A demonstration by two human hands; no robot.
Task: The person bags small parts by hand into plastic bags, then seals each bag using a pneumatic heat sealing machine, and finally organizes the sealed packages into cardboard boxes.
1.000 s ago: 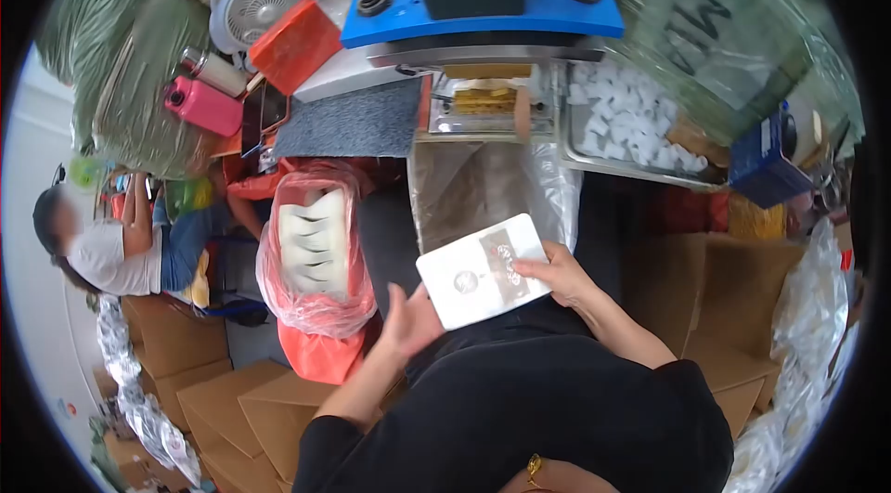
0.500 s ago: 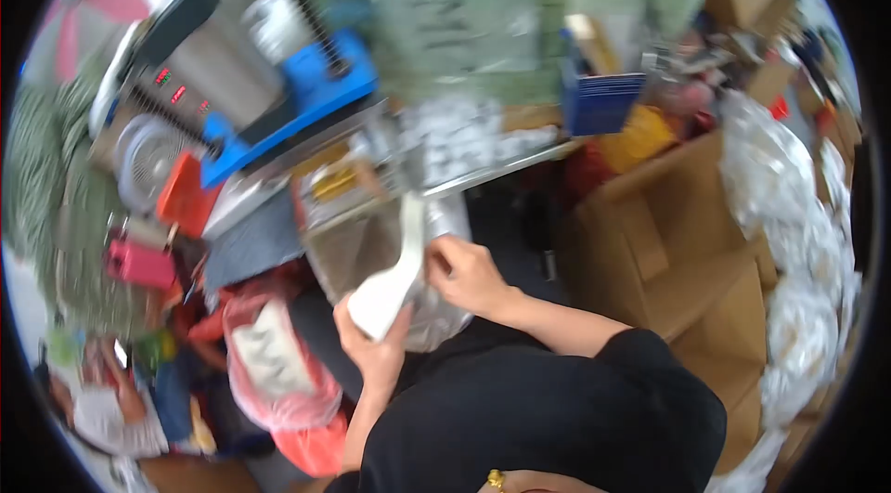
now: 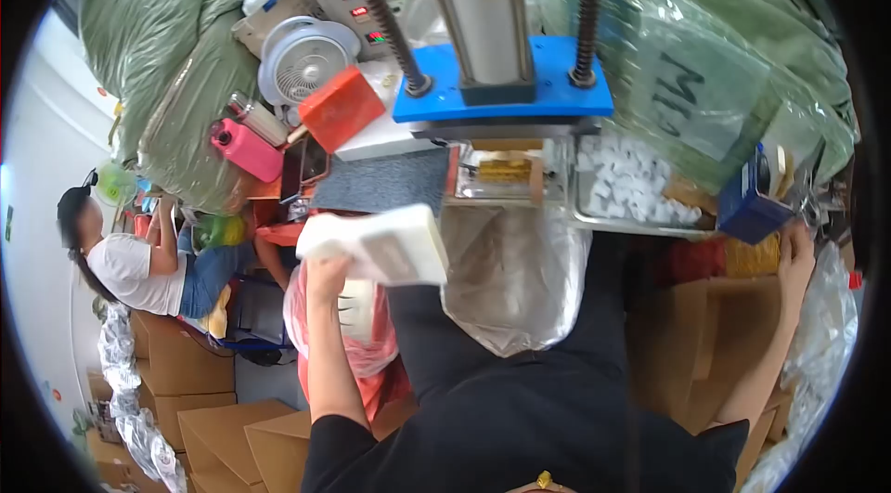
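Note:
My left hand (image 3: 328, 278) is closed on the lower left edge of a folded white sheet (image 3: 404, 247), blurred by motion. The sheet is held up above a pink plastic bag (image 3: 295, 317) and beside the grey-blue mat (image 3: 385, 182). Far to the right, my right hand (image 3: 796, 247) reaches to the table's end, just below a dark blue box (image 3: 747, 205) and some shiny metal items (image 3: 817, 201). Its fingers are bent, and I cannot tell what they hold. Between my arms, a clear plastic liner (image 3: 510, 293) hangs open over my lap.
A press with a blue plate (image 3: 557, 89) stands at the table's middle. Beside it are a tray (image 3: 640, 231) of small white parts, a fan (image 3: 311, 66) and a red block (image 3: 342, 110). Cardboard boxes (image 3: 687, 326) stand at right. A person (image 3: 144, 261) sits at left.
My view has turned left. My hands have moved apart: the left carries the white sheet leftward, while the right has left it and stretched out to the far right.

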